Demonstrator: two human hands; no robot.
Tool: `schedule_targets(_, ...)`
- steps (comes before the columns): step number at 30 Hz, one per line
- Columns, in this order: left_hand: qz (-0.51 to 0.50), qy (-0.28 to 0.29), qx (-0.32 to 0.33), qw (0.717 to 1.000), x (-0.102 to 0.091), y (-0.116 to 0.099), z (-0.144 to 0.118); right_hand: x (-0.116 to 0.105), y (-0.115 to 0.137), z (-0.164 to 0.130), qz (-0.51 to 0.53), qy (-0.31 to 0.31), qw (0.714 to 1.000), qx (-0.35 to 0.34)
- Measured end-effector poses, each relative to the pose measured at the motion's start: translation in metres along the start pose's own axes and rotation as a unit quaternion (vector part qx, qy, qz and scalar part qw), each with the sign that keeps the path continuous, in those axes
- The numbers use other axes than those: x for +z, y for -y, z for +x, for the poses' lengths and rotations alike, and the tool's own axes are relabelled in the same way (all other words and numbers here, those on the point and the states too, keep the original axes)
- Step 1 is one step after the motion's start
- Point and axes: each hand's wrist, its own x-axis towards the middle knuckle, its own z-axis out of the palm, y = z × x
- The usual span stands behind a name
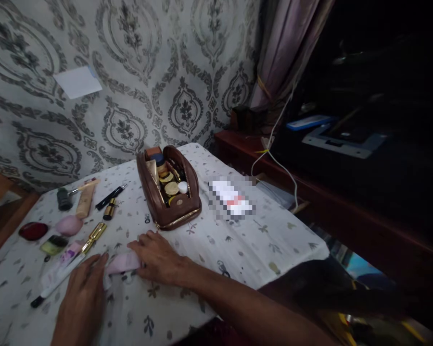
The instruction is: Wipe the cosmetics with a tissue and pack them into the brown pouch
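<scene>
While cosmetics lie scattered along the left side of the desk [260, 240] — a red compact [33, 230], a pink sponge [69, 225], a gold lipstick [95, 236] — the left hand [81, 300] rests flat with its fingers spread at one end of a small pink cloth [123, 263], which lies crosswise, its long axis running left to right between both hands. At its other end the right hand [159, 257] presses down with fingers loosely curled, touching it and covering more of it, and just beyond stands an open brown pouch [169, 187] packed with round gold-lidded jars and small tubes.
</scene>
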Motion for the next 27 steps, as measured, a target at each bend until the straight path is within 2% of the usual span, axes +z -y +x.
schedule_targets(4, -0.001, -0.029, -0.049, 0.998, -0.004, 0.002, -0.001, -0.004, -0.002, -0.001, 0.007, 0.004, 1.0, -0.014)
schedule_targets(8, -0.014, -0.053, -0.086, 0.995, -0.01, -0.01, 0.004, -0.002, -0.005, 0.0, 0.027, 0.005, 0.999, -0.025)
schedule_targets(12, -0.048, -0.026, -0.143, 0.988, -0.012, -0.022, 0.009, 0.007, -0.009, 0.004, 0.053, -0.015, 0.998, -0.015)
schedule_targets(14, -0.055, -0.016, -0.149, 0.987, -0.011, -0.029, 0.01, 0.011, -0.01, 0.006, 0.067, -0.019, 0.998, -0.004)
schedule_targets(17, -0.072, -0.014, -0.123, 0.99, -0.006, -0.044, 0.012, 0.012, -0.009, 0.006, 0.081, -0.02, 0.996, 0.004)
schedule_targets(22, -0.121, 0.02, -0.031, 0.992, -0.001, -0.073, 0.017, 0.013, -0.009, 0.006, 0.082, -0.022, 0.996, 0.009)
schedule_targets(24, -0.123, 0.03, -0.006, 0.992, -0.001, -0.078, 0.018, 0.014, -0.009, 0.007, 0.074, -0.02, 0.997, 0.018)
schedule_targets(27, -0.116, 0.034, -0.007, 0.993, -0.005, -0.074, 0.017, 0.016, -0.01, 0.007, 0.075, -0.017, 0.997, 0.03)
